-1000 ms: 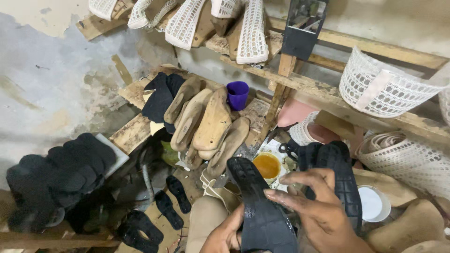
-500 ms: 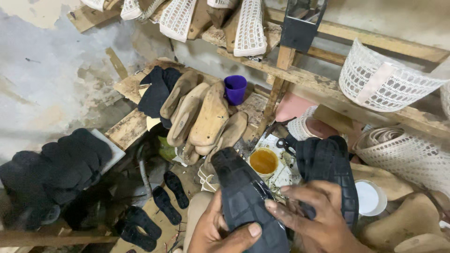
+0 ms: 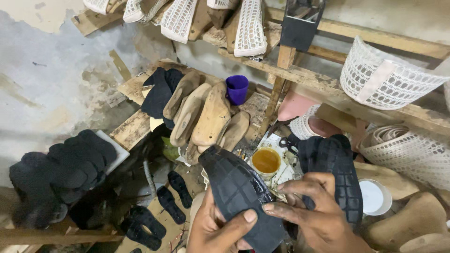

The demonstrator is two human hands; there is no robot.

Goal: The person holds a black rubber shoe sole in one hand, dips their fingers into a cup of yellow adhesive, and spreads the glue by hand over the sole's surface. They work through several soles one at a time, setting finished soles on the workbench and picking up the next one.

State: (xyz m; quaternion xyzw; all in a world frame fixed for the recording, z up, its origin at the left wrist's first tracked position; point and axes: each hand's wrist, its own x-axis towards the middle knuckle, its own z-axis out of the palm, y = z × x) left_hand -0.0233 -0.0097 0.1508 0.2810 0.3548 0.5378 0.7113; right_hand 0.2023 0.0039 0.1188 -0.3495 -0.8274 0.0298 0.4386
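My left hand (image 3: 218,229) grips a black rubber shoe sole (image 3: 239,189) from below, thumb across its patterned face. My right hand (image 3: 314,211) touches that sole with its fingertips and holds a second black sole (image 3: 335,168) against its palm. Both soles point away from me, tread side up. Just beyond them stands a small tin of yellow-brown glue (image 3: 266,160) on stained paper.
Several wooden shoe lasts (image 3: 206,115) and a purple cup (image 3: 237,89) lie on a plank shelf (image 3: 136,126). A pile of black soles (image 3: 61,171) sits at left, loose soles (image 3: 173,194) lie on the floor. White mesh uppers (image 3: 389,79) rest on shelves at right and above.
The sole in my left hand has swung left and flatter. My left thumb has come over its face and my right fingertips have closed onto its edge. The view shifted slightly.
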